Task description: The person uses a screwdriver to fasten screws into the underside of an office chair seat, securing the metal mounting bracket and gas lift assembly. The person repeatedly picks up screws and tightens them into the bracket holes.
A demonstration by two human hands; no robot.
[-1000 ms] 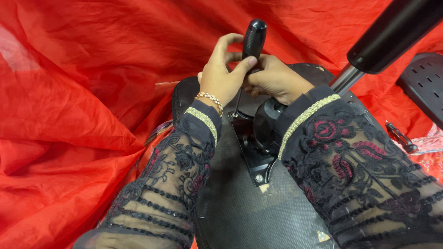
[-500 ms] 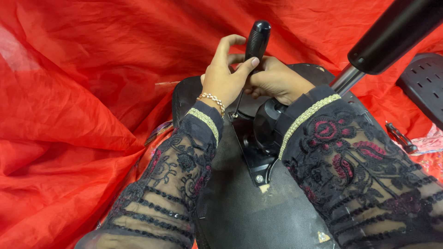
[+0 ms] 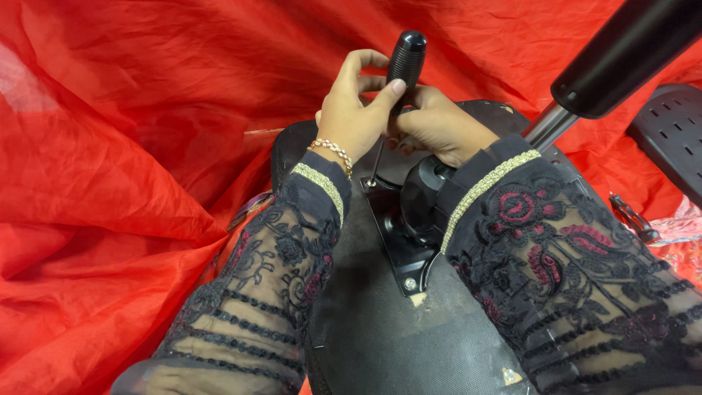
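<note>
Little had shifted since the earlier frame: the screwdriver [image 3: 404, 62] stood a touch more upright. The left hand [image 3: 356, 117] had its grip clamped on the black handle, thumb pressed to its side; the right hand [image 3: 439, 126] was closed low around the shaft, steadying it. The tip sat at a screw in the black metal plate [image 3: 398, 252] on the underside of an upturned chair seat [image 3: 380, 336], over red cloth [image 3: 110, 183]. Driving that screw seemed the step in hand; next called for steady downward pressure while turning.
</note>
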